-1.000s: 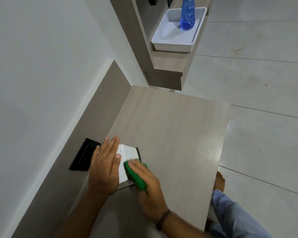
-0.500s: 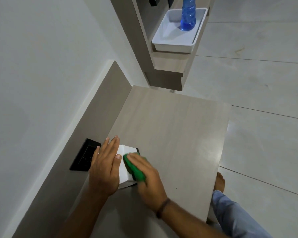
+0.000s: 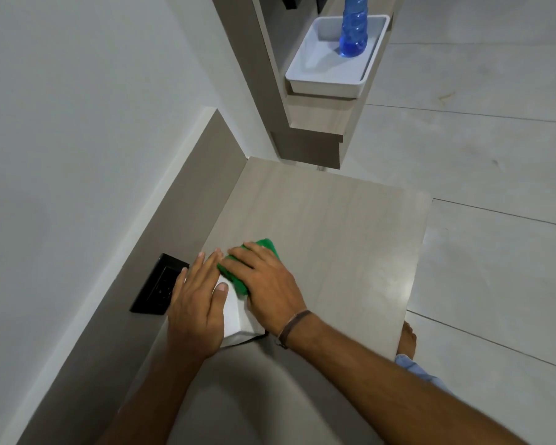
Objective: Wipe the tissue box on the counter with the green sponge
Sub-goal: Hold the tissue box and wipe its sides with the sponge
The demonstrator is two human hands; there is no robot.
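A white tissue box [image 3: 235, 319] stands on the pale wood counter [image 3: 344, 239], near its left side. My left hand [image 3: 196, 303] lies flat over the box's left side and holds it in place. My right hand [image 3: 267, 284] presses the green sponge [image 3: 238, 277] onto the top of the box, fingers spread over it. Most of the box is hidden under both hands; only its near white part shows.
A black wall socket [image 3: 158, 285] sits in the grey upstand left of the box. Beyond the counter, a white tray [image 3: 325, 75] with a blue bottle [image 3: 353, 27] rests on a shelf. Tiled floor [image 3: 495, 252] and my foot [image 3: 406, 338] lie to the right.
My right hand has slid the green sponge from the box's right side up over its top and toward the far end. My left hand stays on the box.
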